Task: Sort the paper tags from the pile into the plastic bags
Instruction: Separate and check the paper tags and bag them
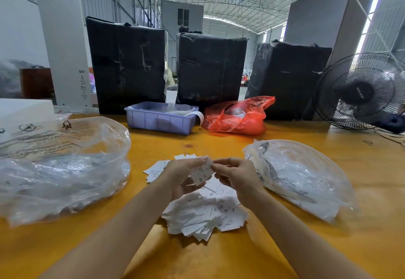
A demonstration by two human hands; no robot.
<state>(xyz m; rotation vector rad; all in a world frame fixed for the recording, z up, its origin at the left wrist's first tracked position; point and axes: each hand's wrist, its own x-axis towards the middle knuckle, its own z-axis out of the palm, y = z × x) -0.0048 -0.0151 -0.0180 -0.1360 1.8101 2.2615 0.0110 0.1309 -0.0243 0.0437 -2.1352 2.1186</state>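
Note:
A pile of white paper tags (203, 215) lies on the yellow table (219, 256) right in front of me, with a few more tags (155, 170) spread behind it. My left hand (182, 174) and my right hand (234, 174) meet above the pile, and both pinch a small bunch of tags (200, 172); the front one is marked XS. A large clear plastic bag (59, 164) with tags inside lies to the left. A second clear plastic bag (300, 175) lies to the right.
A lilac plastic tray (162, 118) and a red plastic bag (238, 116) sit at the back of the table. Three black wrapped bales (210, 68) stand behind them. A black fan (361, 92) stands at the far right, a white box (24, 112) at the far left.

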